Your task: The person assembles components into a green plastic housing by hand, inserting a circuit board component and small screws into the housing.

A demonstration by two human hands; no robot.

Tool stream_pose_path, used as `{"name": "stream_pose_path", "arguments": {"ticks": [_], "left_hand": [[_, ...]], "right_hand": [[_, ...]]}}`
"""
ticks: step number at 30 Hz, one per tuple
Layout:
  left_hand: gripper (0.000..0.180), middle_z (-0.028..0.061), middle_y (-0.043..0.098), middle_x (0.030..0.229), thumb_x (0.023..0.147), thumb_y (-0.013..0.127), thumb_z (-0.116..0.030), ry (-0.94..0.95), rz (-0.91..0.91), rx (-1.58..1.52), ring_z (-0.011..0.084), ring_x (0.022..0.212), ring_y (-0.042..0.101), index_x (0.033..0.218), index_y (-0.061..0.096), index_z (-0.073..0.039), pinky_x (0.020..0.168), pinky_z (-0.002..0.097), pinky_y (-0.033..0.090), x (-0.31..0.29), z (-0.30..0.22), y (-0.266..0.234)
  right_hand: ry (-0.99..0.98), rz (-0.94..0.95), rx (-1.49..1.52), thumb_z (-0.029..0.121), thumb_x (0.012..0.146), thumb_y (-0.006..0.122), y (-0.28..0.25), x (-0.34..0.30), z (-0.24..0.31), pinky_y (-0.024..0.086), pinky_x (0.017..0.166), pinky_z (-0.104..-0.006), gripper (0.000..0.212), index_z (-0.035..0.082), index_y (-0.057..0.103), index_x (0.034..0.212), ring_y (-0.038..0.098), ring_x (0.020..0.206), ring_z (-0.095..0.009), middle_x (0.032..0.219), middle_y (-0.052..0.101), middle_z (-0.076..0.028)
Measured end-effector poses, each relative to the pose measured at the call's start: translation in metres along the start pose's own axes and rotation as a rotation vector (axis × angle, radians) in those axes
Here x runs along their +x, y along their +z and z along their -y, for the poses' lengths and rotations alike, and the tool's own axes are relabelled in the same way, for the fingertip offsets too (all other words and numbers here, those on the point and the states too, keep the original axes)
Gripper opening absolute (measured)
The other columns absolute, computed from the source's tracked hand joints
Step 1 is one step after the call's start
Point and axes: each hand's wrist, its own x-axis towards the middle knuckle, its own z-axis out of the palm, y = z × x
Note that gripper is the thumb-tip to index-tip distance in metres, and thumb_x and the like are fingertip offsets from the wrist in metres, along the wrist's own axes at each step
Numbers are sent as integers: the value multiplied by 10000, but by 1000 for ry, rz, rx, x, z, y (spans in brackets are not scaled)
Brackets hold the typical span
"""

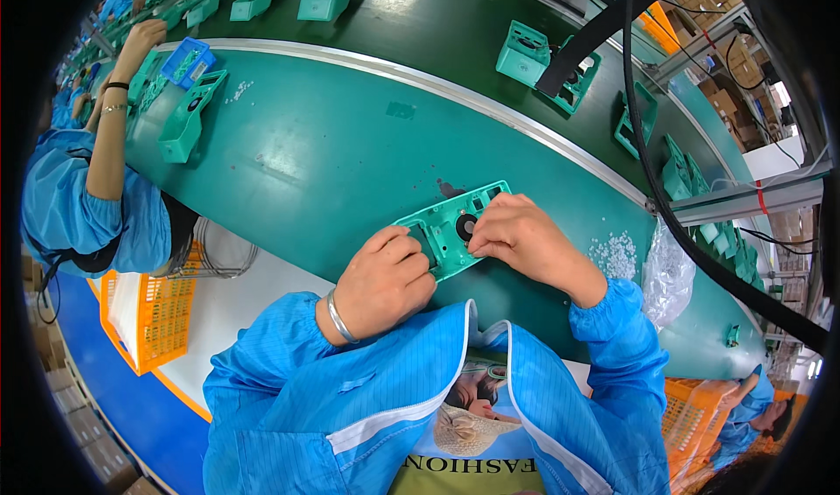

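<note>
A green plastic housing [448,243] lies open side up on the green worktable [306,171] in front of me. A black round part [465,226] sits inside it. My left hand [385,282] is closed around the housing's left end, its fingers curled over the rim. Over the right half of the housing, my right hand [529,243] is bent into a pinch beside the round part. Whatever those fingertips may hold is too small or hidden to make out.
Beyond a metal rail runs a dark green conveyor belt [420,27] carrying several green housings [525,53]. Small white pieces [614,255] and a clear plastic bag [669,272] lie at right, near a hanging black cable [700,243]. A co-worker's arm [109,141] is at left, near a blue bin [187,63].
</note>
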Motion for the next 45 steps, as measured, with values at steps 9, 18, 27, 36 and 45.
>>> {"name": "stream_pose_path", "arguments": {"ticks": [9,18,27,36,45], "left_hand": [[187,37,579,810,691,793,-142,-5,-7,-3,244,898,611,785,637,-99,961,479,523,1,0,2],[209,41,584,823,683,804,-134,-9,-6,-9,251,914,609,806,638,-98,963,494,520,0,-2,2],[199,44,579,817,688,800,-131,-14,-27,-18,253,903,607,789,632,-97,961,487,520,0,0,2],[140,40,556,801,713,724,-159,-13,-34,-16,246,905,585,729,593,-113,1005,456,491,0,0,3],[188,38,571,798,671,793,-127,-18,-28,-15,245,893,606,764,631,-98,962,481,526,1,0,2]], "right_hand": [[1,155,-125,166,834,766,-13,13,12,451,875,-429,41,133,768,858,637,970,-254,866,721,-13],[101,394,-73,160,836,801,-24,29,7,412,985,-391,50,125,799,871,627,985,-211,903,751,5],[108,371,23,167,829,816,-20,33,3,456,949,-374,90,100,815,889,625,943,-210,853,758,-16],[128,298,164,150,813,816,-19,25,-1,509,897,-390,109,98,824,908,649,964,-249,894,768,-55],[83,301,93,165,818,803,-17,26,-3,500,904,-402,101,105,825,896,649,944,-253,872,764,-53]]}}
